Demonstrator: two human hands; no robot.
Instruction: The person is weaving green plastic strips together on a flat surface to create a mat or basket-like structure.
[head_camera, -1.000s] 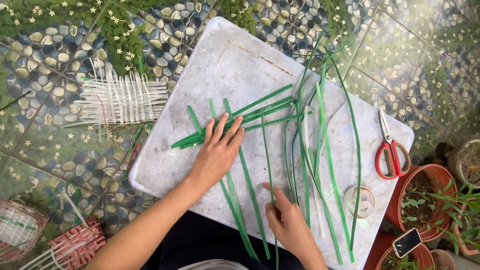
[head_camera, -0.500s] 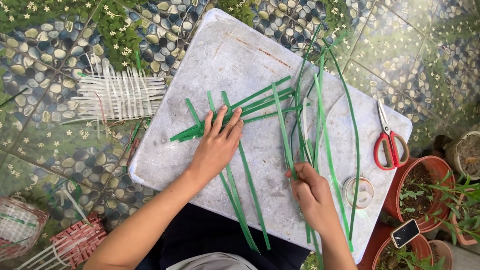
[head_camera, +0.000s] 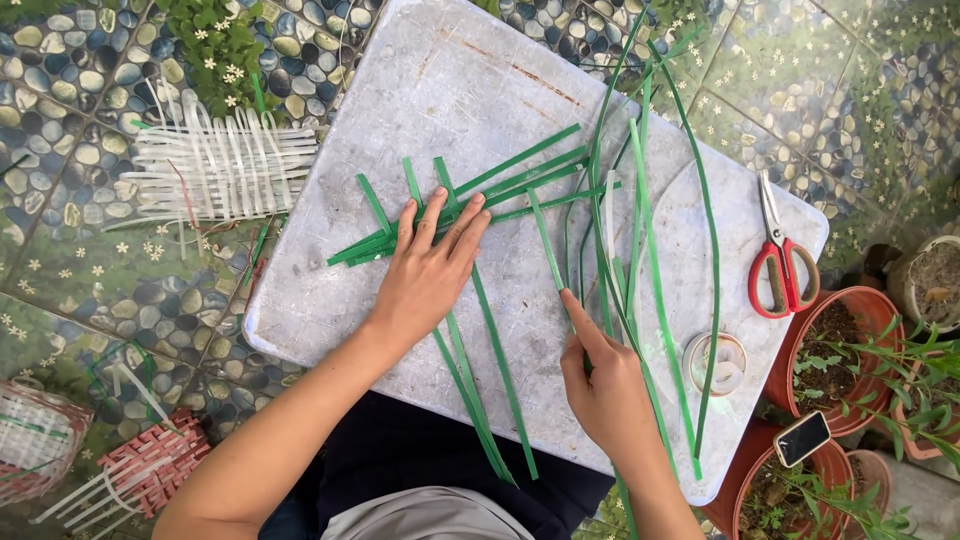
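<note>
pressing flat, your left hand (head_camera: 428, 275) spreads its fingers over the crossed green strips (head_camera: 470, 195) on the grey board (head_camera: 450, 90). your right hand (head_camera: 600, 375) pinches one strip's lower part, forefinger extended, with red scissors (head_camera: 780, 260) well off to the right.

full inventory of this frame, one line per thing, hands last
green strips: many, green, crossed and loose on the board
board: one, pale grey, centre
scissors: one, red handles, board's right edge
tape roll: one, clear, board near right hand
white woven mat: one, white, ground at left
woven baskets: two, red-white, lower left
plant pots: several, terracotta, right
phone: one, dark, on a pot
left hand: flat on crossed strips
right hand: fingertip on one strip
</note>
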